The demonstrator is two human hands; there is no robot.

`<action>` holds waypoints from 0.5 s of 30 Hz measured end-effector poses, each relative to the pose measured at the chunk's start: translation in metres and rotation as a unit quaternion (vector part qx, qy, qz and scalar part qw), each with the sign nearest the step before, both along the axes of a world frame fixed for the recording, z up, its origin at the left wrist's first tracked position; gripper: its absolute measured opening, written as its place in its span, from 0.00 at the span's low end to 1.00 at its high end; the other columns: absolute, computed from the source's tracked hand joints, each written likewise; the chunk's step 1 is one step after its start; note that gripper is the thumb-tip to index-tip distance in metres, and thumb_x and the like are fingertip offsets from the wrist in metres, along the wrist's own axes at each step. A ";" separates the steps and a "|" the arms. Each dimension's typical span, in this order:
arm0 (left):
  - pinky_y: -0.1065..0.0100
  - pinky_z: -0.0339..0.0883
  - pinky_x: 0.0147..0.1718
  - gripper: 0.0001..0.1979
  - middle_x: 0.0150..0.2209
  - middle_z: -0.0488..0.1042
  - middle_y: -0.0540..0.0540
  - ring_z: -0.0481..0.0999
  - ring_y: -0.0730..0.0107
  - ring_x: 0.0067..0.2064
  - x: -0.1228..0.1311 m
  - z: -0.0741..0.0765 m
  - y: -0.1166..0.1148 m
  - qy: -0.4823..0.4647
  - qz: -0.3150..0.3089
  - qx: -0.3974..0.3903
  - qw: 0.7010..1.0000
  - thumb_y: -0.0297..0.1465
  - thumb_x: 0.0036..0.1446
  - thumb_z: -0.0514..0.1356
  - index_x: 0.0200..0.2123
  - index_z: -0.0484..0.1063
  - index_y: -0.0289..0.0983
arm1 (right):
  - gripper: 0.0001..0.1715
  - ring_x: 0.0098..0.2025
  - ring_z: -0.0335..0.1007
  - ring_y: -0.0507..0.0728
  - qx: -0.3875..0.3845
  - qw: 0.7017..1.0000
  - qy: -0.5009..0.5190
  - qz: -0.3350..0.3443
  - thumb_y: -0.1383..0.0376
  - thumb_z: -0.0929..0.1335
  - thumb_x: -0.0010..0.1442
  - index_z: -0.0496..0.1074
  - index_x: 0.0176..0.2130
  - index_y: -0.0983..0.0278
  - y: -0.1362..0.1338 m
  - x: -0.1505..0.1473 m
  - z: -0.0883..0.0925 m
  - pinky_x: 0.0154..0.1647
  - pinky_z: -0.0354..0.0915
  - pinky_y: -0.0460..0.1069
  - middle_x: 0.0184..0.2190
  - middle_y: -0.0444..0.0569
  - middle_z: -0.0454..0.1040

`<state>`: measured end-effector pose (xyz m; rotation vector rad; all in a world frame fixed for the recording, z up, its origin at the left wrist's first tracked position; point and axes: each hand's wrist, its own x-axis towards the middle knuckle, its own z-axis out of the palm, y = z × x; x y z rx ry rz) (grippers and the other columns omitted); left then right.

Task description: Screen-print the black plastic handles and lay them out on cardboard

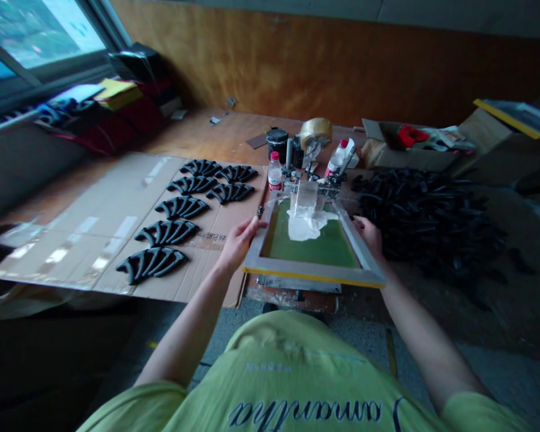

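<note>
A screen printing frame (312,273), with pale sides, a yellow front edge and green mesh, lies in front of me, above a metal base plate (299,287). A clear block and a pale, torn-edged patch (312,225) sit on its mesh. My left hand (242,240) is closed at the frame's left side, with a small dark thing (260,211) by its fingertips; whether that is held I cannot tell. Over on the right side, my right hand (369,235) has its fingers bent around the frame's edge, partly hidden.
Several black ribbed, fan-shaped pieces (175,231) lie in rows on cardboard (90,240) at left. A heap of black pieces (427,222) is at right. Behind the frame stand red-capped bottles (275,174), a black tub (277,143) and a tape roll (315,132). An open box (400,156) sits back right.
</note>
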<state>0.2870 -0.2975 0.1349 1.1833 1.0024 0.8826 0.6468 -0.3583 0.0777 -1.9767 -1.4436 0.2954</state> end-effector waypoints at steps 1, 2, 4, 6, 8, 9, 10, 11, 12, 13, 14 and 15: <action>0.76 0.59 0.20 0.29 0.27 0.73 0.49 0.68 0.77 0.23 -0.004 -0.017 -0.008 0.014 -0.010 -0.028 0.999 0.52 0.54 0.62 0.48 0.76 0.34 | 0.25 0.50 0.73 0.65 0.015 1.000 -0.011 -0.005 0.58 0.60 0.67 0.70 0.57 0.67 0.006 0.001 0.008 0.54 0.67 0.64 0.50 0.61 0.75; 0.76 0.61 0.22 0.32 0.29 0.75 0.49 0.70 0.76 0.25 -0.007 -0.035 -0.015 0.028 -0.015 -0.046 0.998 0.50 0.52 0.64 0.54 0.72 0.35 | 0.26 0.51 0.72 0.65 0.034 0.999 -0.030 0.001 0.58 0.62 0.65 0.69 0.58 0.67 0.014 -0.004 0.016 0.54 0.67 0.62 0.52 0.61 0.74; 0.75 0.63 0.24 0.39 0.32 0.76 0.49 0.73 0.74 0.28 -0.009 -0.070 -0.023 0.060 -0.018 -0.059 0.996 0.47 0.52 0.65 0.64 0.63 0.38 | 0.31 0.56 0.67 0.65 0.072 0.992 -0.091 0.046 0.58 0.68 0.61 0.66 0.61 0.66 0.032 -0.028 0.029 0.56 0.65 0.60 0.58 0.60 0.68; 0.75 0.64 0.24 0.42 0.32 0.76 0.49 0.73 0.73 0.29 -0.009 -0.097 -0.026 0.097 -0.023 -0.055 0.993 0.46 0.54 0.63 0.68 0.56 0.39 | 0.35 0.59 0.62 0.66 0.072 0.978 -0.166 0.108 0.60 0.72 0.57 0.66 0.61 0.65 0.049 -0.058 0.037 0.59 0.62 0.60 0.61 0.60 0.64; 0.74 0.63 0.24 0.41 0.32 0.75 0.50 0.72 0.73 0.28 -0.008 -0.115 -0.025 0.127 -0.027 -0.045 0.991 0.47 0.55 0.61 0.68 0.56 0.39 | 0.30 0.57 0.62 0.67 0.028 0.963 -0.219 0.153 0.62 0.74 0.55 0.70 0.55 0.66 0.062 -0.084 0.038 0.58 0.61 0.60 0.55 0.60 0.69; 0.74 0.62 0.24 0.41 0.31 0.74 0.50 0.72 0.73 0.28 -0.007 -0.120 -0.023 0.136 -0.029 -0.039 0.990 0.47 0.55 0.61 0.68 0.56 0.38 | 0.25 0.54 0.64 0.67 -0.005 0.957 -0.233 0.172 0.62 0.74 0.55 0.73 0.51 0.66 0.065 -0.094 0.036 0.55 0.61 0.59 0.50 0.59 0.72; 0.74 0.62 0.23 0.40 0.31 0.74 0.50 0.72 0.73 0.27 -0.007 -0.123 -0.022 0.143 -0.029 -0.032 0.989 0.47 0.55 0.61 0.67 0.58 0.38 | 0.20 0.51 0.65 0.66 -0.039 0.951 -0.239 0.191 0.63 0.74 0.55 0.74 0.47 0.66 0.065 -0.100 0.033 0.53 0.62 0.58 0.45 0.57 0.74; 0.74 0.61 0.23 0.39 0.30 0.74 0.50 0.71 0.73 0.27 -0.007 -0.124 -0.020 0.148 -0.028 -0.026 0.988 0.47 0.55 0.61 0.66 0.60 0.37 | 0.15 0.49 0.66 0.64 -0.068 0.946 -0.241 0.207 0.64 0.74 0.55 0.75 0.43 0.66 0.062 -0.105 0.029 0.51 0.62 0.56 0.42 0.56 0.75; 0.74 0.61 0.23 0.38 0.30 0.74 0.50 0.71 0.73 0.27 -0.008 -0.124 -0.019 0.151 -0.025 -0.022 0.988 0.47 0.54 0.61 0.65 0.62 0.37 | 0.11 0.47 0.67 0.63 -0.088 0.941 -0.242 0.222 0.64 0.73 0.56 0.75 0.40 0.66 0.057 -0.108 0.024 0.49 0.62 0.55 0.39 0.56 0.76; 0.74 0.62 0.24 0.37 0.30 0.75 0.50 0.71 0.73 0.27 -0.008 -0.124 -0.019 0.155 -0.023 -0.021 0.987 0.47 0.54 0.62 0.64 0.63 0.37 | 0.08 0.45 0.67 0.62 -0.098 0.935 -0.244 0.238 0.65 0.71 0.58 0.75 0.39 0.66 0.049 -0.109 0.019 0.47 0.61 0.53 0.38 0.55 0.76; 0.73 0.62 0.24 0.36 0.29 0.75 0.50 0.72 0.72 0.27 -0.008 -0.123 -0.018 0.160 -0.020 -0.021 0.987 0.46 0.53 0.62 0.63 0.65 0.37 | 0.05 0.45 0.67 0.62 -0.099 0.929 -0.249 0.256 0.67 0.70 0.59 0.75 0.38 0.66 0.040 -0.108 0.016 0.46 0.60 0.53 0.37 0.55 0.76; 0.73 0.62 0.24 0.36 0.30 0.76 0.49 0.72 0.72 0.27 -0.009 -0.123 -0.018 0.165 -0.017 -0.022 0.986 0.46 0.53 0.63 0.62 0.66 0.37 | 0.05 0.45 0.67 0.61 -0.092 0.921 -0.256 0.279 0.70 0.68 0.59 0.75 0.37 0.65 0.031 -0.106 0.013 0.46 0.60 0.52 0.36 0.54 0.76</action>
